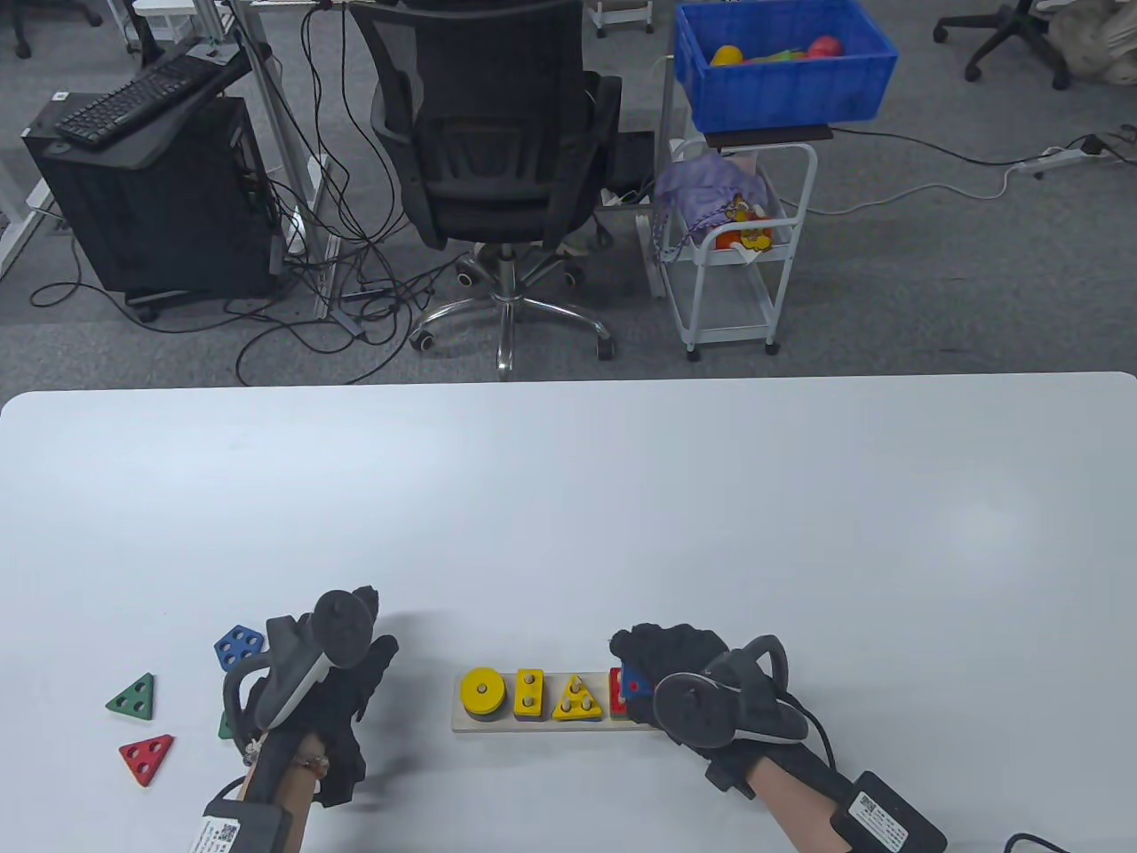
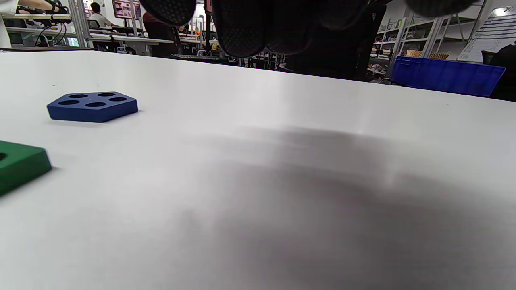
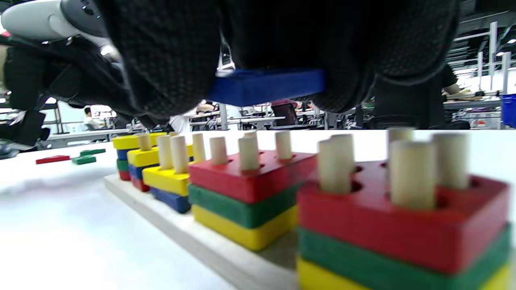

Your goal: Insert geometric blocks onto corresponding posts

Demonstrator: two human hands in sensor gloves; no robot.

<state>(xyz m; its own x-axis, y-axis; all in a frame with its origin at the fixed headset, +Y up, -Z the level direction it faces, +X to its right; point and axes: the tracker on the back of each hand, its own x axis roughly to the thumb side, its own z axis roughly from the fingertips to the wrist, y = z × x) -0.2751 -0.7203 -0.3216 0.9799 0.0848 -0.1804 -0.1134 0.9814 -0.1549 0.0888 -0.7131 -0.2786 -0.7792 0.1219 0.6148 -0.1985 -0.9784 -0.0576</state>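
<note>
A wooden base point(image 1: 469, 724) carries posts with stacked blocks: a yellow disc point(image 1: 484, 691), a yellow rectangle point(image 1: 528, 693), a yellow triangle point(image 1: 579, 699) and a red square point(image 1: 616, 684). My right hand point(image 1: 632, 662) pinches a blue block point(image 1: 634, 686) over the base's right end. In the right wrist view the blue block point(image 3: 266, 84) hangs just above the posts point(image 3: 407, 169) of two red-topped stacks point(image 3: 250, 177). My left hand point(image 1: 364, 640) hovers left of the base and holds nothing; its fingertips point(image 2: 242, 28) hang above bare table.
Loose blocks lie left of my left hand: a blue pentagon point(image 1: 238, 647), also in the left wrist view point(image 2: 92, 105), a green triangle point(image 1: 133, 697), a red triangle point(image 1: 147, 757) and a green piece point(image 2: 20, 163) close to the wrist.
</note>
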